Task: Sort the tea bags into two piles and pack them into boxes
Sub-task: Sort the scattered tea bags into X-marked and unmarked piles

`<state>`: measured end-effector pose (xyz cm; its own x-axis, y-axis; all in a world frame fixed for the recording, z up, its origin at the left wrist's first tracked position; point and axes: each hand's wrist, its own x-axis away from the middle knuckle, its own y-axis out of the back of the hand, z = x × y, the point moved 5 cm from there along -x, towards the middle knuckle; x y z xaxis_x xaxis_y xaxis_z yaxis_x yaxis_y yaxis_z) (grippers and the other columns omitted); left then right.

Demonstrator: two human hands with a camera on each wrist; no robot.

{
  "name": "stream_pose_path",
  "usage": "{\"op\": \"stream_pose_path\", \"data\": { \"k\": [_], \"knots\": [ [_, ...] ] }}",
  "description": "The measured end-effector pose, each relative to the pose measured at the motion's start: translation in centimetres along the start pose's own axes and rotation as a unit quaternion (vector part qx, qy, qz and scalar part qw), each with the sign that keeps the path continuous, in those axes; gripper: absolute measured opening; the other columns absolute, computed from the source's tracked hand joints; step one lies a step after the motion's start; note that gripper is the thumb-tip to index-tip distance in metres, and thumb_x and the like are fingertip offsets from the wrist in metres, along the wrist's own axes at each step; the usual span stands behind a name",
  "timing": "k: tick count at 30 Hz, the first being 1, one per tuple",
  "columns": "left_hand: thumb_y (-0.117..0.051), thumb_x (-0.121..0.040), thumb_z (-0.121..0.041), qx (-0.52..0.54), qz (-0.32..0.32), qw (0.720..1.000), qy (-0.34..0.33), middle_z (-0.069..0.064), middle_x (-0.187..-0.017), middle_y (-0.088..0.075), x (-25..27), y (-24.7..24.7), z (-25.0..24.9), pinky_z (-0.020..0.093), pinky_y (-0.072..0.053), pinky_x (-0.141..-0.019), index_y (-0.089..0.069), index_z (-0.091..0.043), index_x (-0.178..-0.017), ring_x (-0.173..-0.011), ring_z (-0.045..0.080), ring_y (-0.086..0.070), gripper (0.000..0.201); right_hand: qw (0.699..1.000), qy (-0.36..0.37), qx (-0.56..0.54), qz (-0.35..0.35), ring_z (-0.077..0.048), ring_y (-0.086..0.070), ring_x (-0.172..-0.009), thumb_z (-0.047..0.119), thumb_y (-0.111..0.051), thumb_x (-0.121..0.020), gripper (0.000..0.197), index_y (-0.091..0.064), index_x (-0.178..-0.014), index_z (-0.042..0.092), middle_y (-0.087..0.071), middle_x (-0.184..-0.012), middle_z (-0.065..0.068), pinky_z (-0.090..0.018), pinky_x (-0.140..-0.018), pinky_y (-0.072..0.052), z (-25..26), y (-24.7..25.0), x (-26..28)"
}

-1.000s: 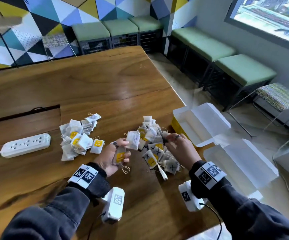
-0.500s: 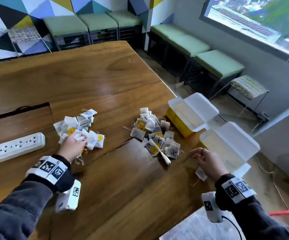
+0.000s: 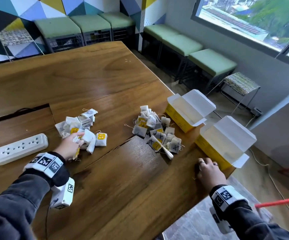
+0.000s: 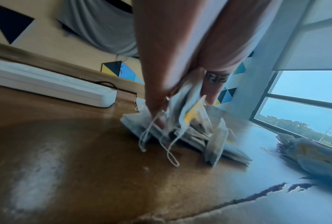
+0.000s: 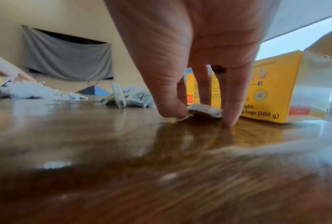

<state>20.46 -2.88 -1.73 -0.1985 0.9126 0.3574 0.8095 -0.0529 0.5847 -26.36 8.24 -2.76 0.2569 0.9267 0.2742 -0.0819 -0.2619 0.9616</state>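
L hand [image 3: 69,147] grips a few tea bags [image 4: 188,112] over the left pile [image 3: 81,129]. R hand [image 3: 209,172] pinches one tea bag [image 5: 205,112] on the table [image 3: 123,187], beside the near yellow box [image 3: 211,149]

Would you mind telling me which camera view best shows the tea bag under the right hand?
The right wrist view: the tea bag sits pinched between the fingertips of the right hand. The head view hides it beneath that hand; the left wrist view misses it.
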Motion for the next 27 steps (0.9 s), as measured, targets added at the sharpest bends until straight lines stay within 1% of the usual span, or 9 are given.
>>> {"op": "stream_pose_path", "data": {
  "k": [3,6,10,12,15,19,22,25,27],
  "knots": [
    [-0.048,-0.095,-0.011,-0.003,0.008,1.000,-0.001,0.016,-0.134,-0.051,0.1,0.1,0.0,0.027,-0.042,-0.083,-0.054,-0.012,-0.127,-0.110,0.028,-0.051,0.032,0.999,0.004,-0.052,-0.012,-0.024,-0.051,-0.116,0.006,-0.047,-0.092,0.048,-0.035,-0.138,0.015,-0.053,-0.123,-0.003,-0.030,-0.090,-0.050,0.1,1.1,0.0],
    [-0.057,-0.089,-0.026,-0.115,-0.037,0.993,0.010,0.016,-0.136,-0.043,0.9,1.1,-0.3,0.042,-0.033,-0.105,-0.050,-0.022,-0.130,-0.124,0.033,-0.040,0.041,0.976,0.002,-0.216,-0.020,-0.019,-0.060,-0.096,0.013,-0.061,-0.088,0.020,-0.054,-0.107,0.017,-0.061,-0.094,0.005,-0.023,-0.079,-0.046,0.4,3.4,0.3],
    [-0.056,-0.085,-0.016,-0.217,-0.148,0.963,-0.065,0.008,-0.134,-0.031,4.4,1.1,-5.1,0.048,-0.021,-0.103,-0.048,-0.028,-0.126,-0.127,0.033,-0.033,0.044,0.920,0.024,-0.392,-0.007,-0.013,-0.063,-0.084,0.011,-0.070,-0.080,0.021,-0.059,-0.096,0.018,-0.064,-0.095,0.001,-0.019,-0.065,-0.052,2.2,5.9,0.8],
    [-0.059,-0.081,-0.008,-0.176,-0.182,0.953,-0.164,0.010,-0.127,-0.042,6.6,-0.2,-8.2,0.045,-0.027,-0.100,-0.054,-0.024,-0.120,-0.122,0.033,-0.038,0.042,0.851,0.044,-0.519,0.066,-0.011,-0.068,-0.081,0.004,-0.063,-0.083,0.021,-0.055,-0.100,0.014,-0.064,-0.098,-0.005,-0.022,-0.061,-0.057,4.2,6.4,1.4],
    [-0.061,-0.085,-0.010,-0.021,0.009,0.970,-0.242,0.002,-0.102,-0.059,8.6,-4.8,-10.7,0.030,-0.044,-0.083,-0.059,-0.026,-0.103,-0.098,0.023,-0.056,0.024,0.739,0.055,-0.654,0.151,-0.014,-0.071,-0.079,0.013,-0.058,-0.084,0.025,-0.044,-0.103,0.005,-0.065,-0.099,-0.013,-0.023,-0.056,-0.057,7.3,6.7,2.1],
    [-0.057,-0.086,-0.034,0.115,0.335,0.931,-0.092,0.003,-0.091,-0.067,11.3,-12.0,-11.8,0.016,-0.046,-0.054,-0.052,-0.025,-0.111,-0.066,0.011,-0.062,0.027,0.646,0.074,-0.731,0.207,-0.027,-0.071,-0.083,0.031,-0.076,-0.061,0.053,-0.047,-0.096,0.004,-0.070,-0.092,-0.015,-0.027,-0.058,-0.059,9.7,6.2,2.4],
    [-0.057,-0.089,-0.026,0.214,0.367,0.905,-0.024,0.005,-0.080,-0.068,12.1,-13.9,-12.3,0.017,-0.044,-0.047,-0.054,-0.014,-0.113,-0.056,0.012,-0.061,0.027,0.652,0.138,-0.721,0.188,-0.027,-0.069,-0.089,0.036,-0.083,-0.058,0.051,-0.056,-0.088,0.005,-0.071,-0.094,-0.013,-0.032,-0.069,-0.059,10.6,6.4,2.2],
    [-0.064,-0.082,-0.014,0.306,0.335,0.891,0.008,0.005,-0.077,-0.066,11.9,-14.2,-12.3,0.020,-0.047,-0.048,-0.062,-0.009,-0.099,-0.058,0.012,-0.063,0.017,0.725,0.215,-0.646,0.102,-0.018,-0.065,-0.094,0.015,-0.076,-0.071,0.011,-0.067,-0.077,0.013,-0.065,-0.101,-0.015,-0.028,-0.076,-0.055,10.8,7.4,2.2],
    [-0.066,-0.078,-0.005,0.348,0.327,0.879,0.016,0.004,-0.077,-0.068,11.7,-14.0,-12.3,0.021,-0.052,-0.050,-0.065,-0.010,-0.094,-0.064,0.012,-0.065,0.017,0.766,0.240,-0.595,0.050,-0.009,-0.062,-0.094,0.003,-0.072,-0.074,0.010,-0.070,-0.071,0.012,-0.060,-0.100,-0.014,-0.024,-0.076,-0.053,10.6,7.9,2.3]
  ]
}}
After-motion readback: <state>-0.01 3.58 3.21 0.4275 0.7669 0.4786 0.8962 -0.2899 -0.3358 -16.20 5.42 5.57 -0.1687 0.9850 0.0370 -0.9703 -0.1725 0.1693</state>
